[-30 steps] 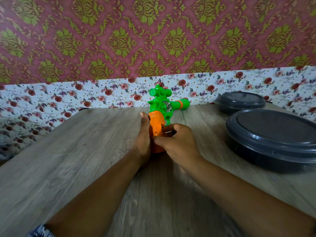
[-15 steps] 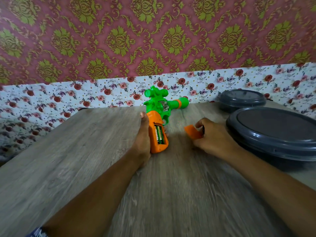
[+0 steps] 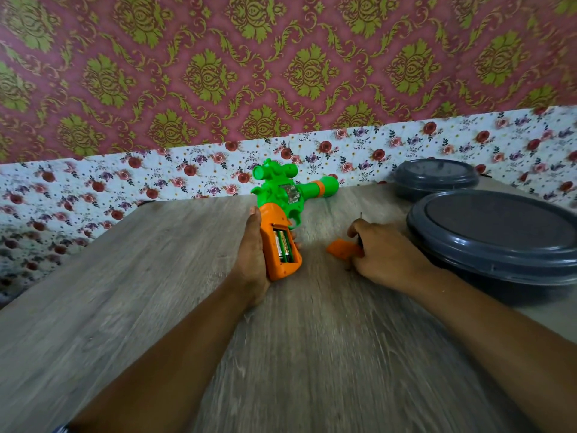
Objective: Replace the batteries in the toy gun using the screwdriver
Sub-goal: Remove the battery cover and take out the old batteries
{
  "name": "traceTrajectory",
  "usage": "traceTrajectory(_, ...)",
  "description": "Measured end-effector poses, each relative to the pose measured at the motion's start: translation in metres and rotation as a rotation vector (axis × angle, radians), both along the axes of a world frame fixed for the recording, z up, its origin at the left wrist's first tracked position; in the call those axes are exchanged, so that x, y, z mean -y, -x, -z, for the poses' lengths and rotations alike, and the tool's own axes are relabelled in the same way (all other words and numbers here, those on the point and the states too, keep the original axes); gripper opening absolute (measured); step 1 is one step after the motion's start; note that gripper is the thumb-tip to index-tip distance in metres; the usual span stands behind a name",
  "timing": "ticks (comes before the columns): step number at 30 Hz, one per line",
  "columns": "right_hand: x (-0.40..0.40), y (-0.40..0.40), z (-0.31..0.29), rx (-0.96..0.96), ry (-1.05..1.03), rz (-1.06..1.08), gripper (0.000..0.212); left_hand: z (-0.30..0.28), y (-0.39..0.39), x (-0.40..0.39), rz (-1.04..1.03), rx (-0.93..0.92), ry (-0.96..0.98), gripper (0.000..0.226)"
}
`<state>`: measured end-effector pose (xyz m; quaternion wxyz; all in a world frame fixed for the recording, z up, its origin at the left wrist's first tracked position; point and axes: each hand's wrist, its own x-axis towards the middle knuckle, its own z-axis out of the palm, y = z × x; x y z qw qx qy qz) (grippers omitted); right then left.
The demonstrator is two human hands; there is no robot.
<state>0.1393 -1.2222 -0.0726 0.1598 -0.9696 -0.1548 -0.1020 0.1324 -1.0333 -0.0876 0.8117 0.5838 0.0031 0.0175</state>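
Left hand (image 3: pixel 249 260) grips the gun (image 3: pixel 281 220), batteries (image 3: pixel 283 245) exposed. At 3 o'clock, right hand (image 3: pixel 384 254) pinches the orange cover (image 3: pixel 342 249) on the desk (image 3: pixel 156 292).

Counted on the table (image 3: pixel 125 307): one toy gun (image 3: pixel 278 210), one detached orange cover (image 3: pixel 342 249), two lidded grey containers (image 3: pixel 496 235), and two hands, left (image 3: pixel 251 264) and right (image 3: pixel 387 251).
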Motion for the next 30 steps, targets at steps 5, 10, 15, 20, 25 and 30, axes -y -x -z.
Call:
traceTrajectory(5, 0.002, 0.000, 0.005, 0.067, 0.212, -0.039, 0.047, -0.002, 0.001, 0.001, 0.011, 0.004, 0.062, 0.067)
traceTrajectory(10, 0.001, 0.003, 0.001, 0.232, 0.129, -0.094, 0.052, -0.001, 0.000, 0.001, -0.005, 0.003, 0.117, 0.056)
traceTrajectory(15, -0.022, 0.001, -0.016, 0.483, -0.219, -0.225, 0.036, -0.003, 0.000, 0.000, -0.019, -0.038, 0.118, 0.047)
traceTrajectory(20, -0.058, -0.008, -0.031, 0.368, -0.556, -0.300, 0.020, -0.001, -0.003, 0.001, -0.058, -0.064, 0.145, 0.044)
traceTrajectory(25, -0.072, -0.011, -0.019, 0.278, -0.728, -0.332, 0.012, 0.003, -0.007, -0.001, -0.059, -0.057, 0.167, 0.040)
traceTrajectory(30, -0.063, -0.020, 0.000, 0.224, -0.720, -0.386, 0.010, 0.002, -0.008, 0.002, -0.064, -0.054, 0.145, 0.039)
